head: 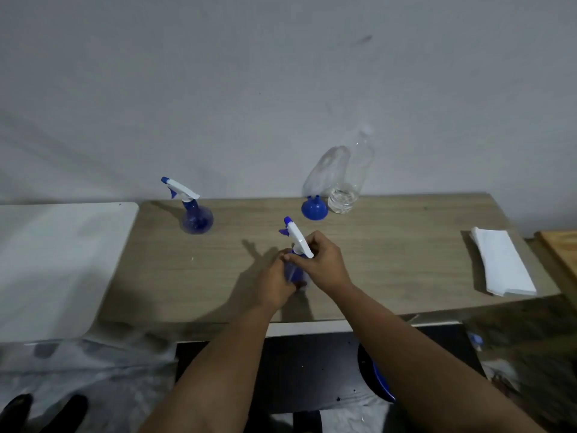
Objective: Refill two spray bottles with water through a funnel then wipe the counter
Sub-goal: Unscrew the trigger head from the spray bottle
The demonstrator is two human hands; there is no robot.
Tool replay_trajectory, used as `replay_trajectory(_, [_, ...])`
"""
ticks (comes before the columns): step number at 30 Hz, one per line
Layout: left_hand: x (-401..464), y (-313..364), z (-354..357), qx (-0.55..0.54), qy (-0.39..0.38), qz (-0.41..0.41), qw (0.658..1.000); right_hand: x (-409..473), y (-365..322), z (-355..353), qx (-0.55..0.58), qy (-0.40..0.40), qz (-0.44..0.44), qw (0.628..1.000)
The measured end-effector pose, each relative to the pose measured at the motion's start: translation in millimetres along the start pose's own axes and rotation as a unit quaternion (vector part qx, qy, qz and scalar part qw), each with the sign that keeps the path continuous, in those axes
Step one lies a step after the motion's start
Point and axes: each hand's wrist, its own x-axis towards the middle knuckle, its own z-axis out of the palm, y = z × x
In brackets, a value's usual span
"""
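A blue spray bottle [293, 271] with a white trigger head stands near the middle of the wooden counter [390, 260]. My left hand [276, 282] grips its blue body from the left. My right hand [324, 260] holds the neck just under the white trigger head. A second blue spray bottle [196, 215] stands alone at the back left. A blue funnel [314, 207] sits wide end down at the back, beside a clear plastic water bottle [346, 189] holding a little water. A folded white cloth [502, 265] lies at the right.
A white board [59, 264] adjoins the counter's left end. A wooden surface [562, 248] shows at the far right edge. Below the counter's front edge are a dark floor, a blue-rimmed round object [379, 382] and grey sheeting [93, 370]. A grey wall rises behind.
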Motion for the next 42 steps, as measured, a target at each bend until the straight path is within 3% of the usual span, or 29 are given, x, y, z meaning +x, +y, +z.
replay_trajectory(7, [-3, 1, 3, 0.030, -0.020, 0.033, 0.999, -12, 12, -6, 0.019, -0.028, -0.035, 0.999])
replay_trajectory(12, [0, -1, 3, 0.067, -0.014, 0.001, 0.998, -14, 8, -3, 0.028, 0.011, 0.002, 1.000])
replay_trajectory(15, [2, -4, 5, 0.092, 0.009, 0.016, 0.996, -9, 11, -5, 0.038, -0.024, -0.002, 0.999])
replay_trajectory(20, [6, -2, 10, 0.075, -0.028, 0.006, 0.997, -10, 10, -4, 0.058, 0.003, 0.011, 0.998])
replay_trajectory(25, [-6, 1, 9, -0.005, -0.007, -0.007, 1.000, -15, 12, -4, 0.067, -0.012, 0.008, 0.998])
replay_trajectory(29, [-7, 4, 6, 0.012, -0.011, -0.001, 1.000, -17, 15, -8, 0.060, 0.006, 0.006, 0.998])
replay_trajectory(38, [-8, 7, 4, 0.101, -0.008, 0.045, 0.994, -14, 13, -17, 0.025, -0.052, -0.030, 0.998])
replay_trajectory(42, [-8, 7, 4, 0.083, -0.012, 0.036, 0.996, -19, 10, -18, 0.036, -0.035, -0.007, 0.999])
